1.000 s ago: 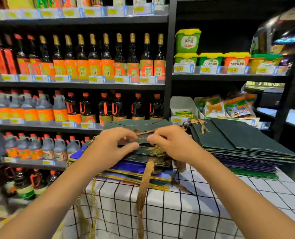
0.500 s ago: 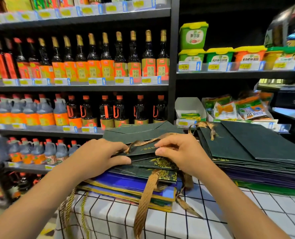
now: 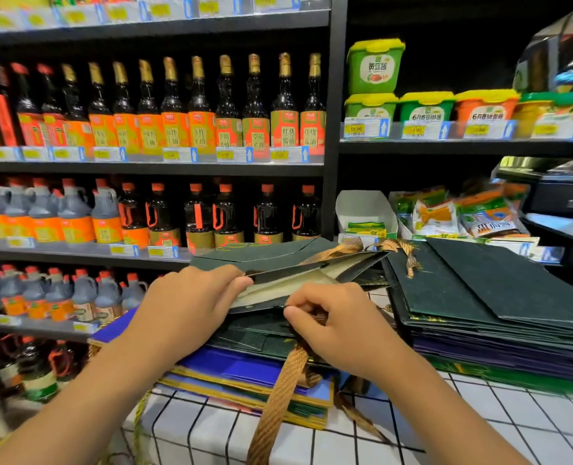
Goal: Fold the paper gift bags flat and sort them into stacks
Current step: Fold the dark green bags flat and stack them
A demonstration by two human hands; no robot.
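Change: half a second ago the top dark green bag (image 3: 298, 280) lay nearly flat under my hands; its mouth now gapes, pale lining showing between the two panels.
Left hand (image 3: 191, 303): has moved to the upper panel's near edge; fingers curled over it, thumb beneath, holding it lifted.
Right hand (image 3: 332, 327): has dropped to the lower panel's edge; thumb and forefinger pinch it, other fingers curled loosely.
Bag position: on top of the near pile (image 3: 254, 377), in front of me on the grid-patterned tablecloth (image 3: 211, 427), just left of the right-hand stack (image 3: 499, 317).
Meaning for task: my judgement is that this bag is being reopened to reseat its creases, not yet flattened. Fold step in progress; sorting of this one not begun.
Count, hands: two, both gripping the same bag.
Count, piles: two. Near pile is mixed, dark green on top, blue and gold-edged bags beneath. Right-hand stack is neater, dark green on top, purple below, green at the bottom.
Count, bags: cannot tell; edges overlap too closely in either pile.
Count, ribbon handles: one broad gold ribbon handle (image 3: 275, 397) hangs over the table's front edge; further gold strands show at the far end of the piles, number unclear.
Surroundings: shop shelves (image 3: 151, 167) of sauce bottles behind the table.
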